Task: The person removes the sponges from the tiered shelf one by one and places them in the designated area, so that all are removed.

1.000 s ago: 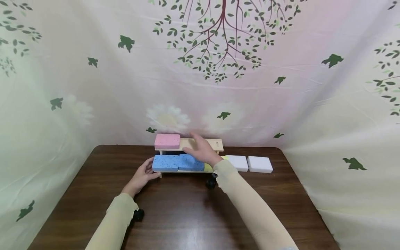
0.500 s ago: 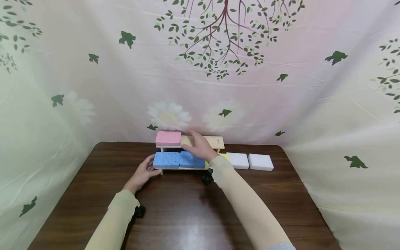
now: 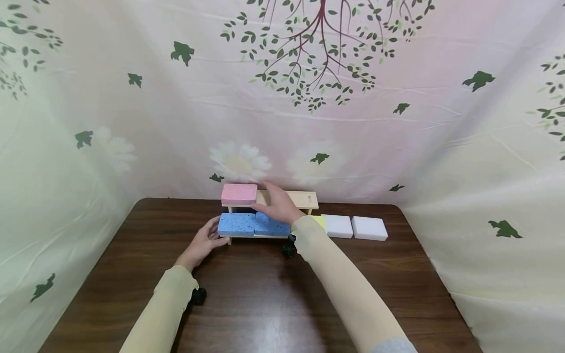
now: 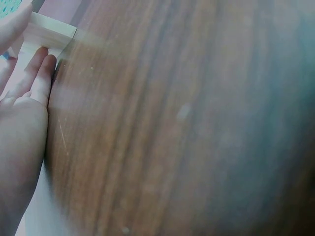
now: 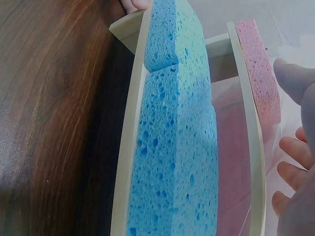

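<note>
A two-tier wooden rack (image 3: 304, 197) stands at the back of the table. Its upper tier bears a pink sponge (image 3: 239, 194) at the left end; on the lower tier two blue sponges (image 3: 236, 224) lie side by side. My left hand (image 3: 203, 245) grips the lower tier's left end, thumb at the front edge, fingers round the end. Over the rack's middle is my right hand (image 3: 280, 205), fingers extended and holding nothing; its thumb (image 5: 294, 81) is close to the pink sponge in the right wrist view. A yellow sponge (image 3: 320, 221) shows partly behind my right sleeve.
Two white blocks (image 3: 370, 228) stand in line to the right of the rack. The dark wooden table (image 3: 256, 294) stretches out in front. A patterned cloth (image 3: 282, 137) hangs close behind the rack and along both sides.
My right hand has drifted left over the upper tier, its thumb now overlapping the pink sponge's right edge. My left hand stays at the rack's end. The head view has shifted slightly.
</note>
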Tool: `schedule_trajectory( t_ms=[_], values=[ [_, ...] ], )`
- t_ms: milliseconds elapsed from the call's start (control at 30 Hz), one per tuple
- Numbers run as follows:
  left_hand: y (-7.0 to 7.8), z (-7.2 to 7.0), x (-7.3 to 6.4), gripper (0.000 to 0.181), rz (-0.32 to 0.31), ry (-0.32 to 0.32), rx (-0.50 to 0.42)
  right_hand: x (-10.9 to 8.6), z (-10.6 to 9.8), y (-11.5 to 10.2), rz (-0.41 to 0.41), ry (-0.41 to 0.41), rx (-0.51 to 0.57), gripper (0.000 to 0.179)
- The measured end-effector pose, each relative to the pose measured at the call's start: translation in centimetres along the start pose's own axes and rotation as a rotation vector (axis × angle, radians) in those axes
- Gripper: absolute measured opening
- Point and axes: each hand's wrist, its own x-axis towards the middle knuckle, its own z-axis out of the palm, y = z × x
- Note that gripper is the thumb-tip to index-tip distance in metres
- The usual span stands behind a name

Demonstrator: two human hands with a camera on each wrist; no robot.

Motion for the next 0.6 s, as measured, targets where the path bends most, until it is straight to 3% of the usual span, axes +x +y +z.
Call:
schedule_trajectory(
  t_ms=[400, 600],
  values=[
    [0.0, -0.1, 0.0, 0.087, 0.009, 0.000, -0.007, 1.2, 0.7, -1.2, -0.006, -0.020, -0.048, 0.087],
    [-0.1, 0.0, 0.1, 0.088, 0.001, 0.005, -0.004, 1.6, 1.0, -1.5, -0.018, -0.017, -0.041, 0.078]
  ],
)
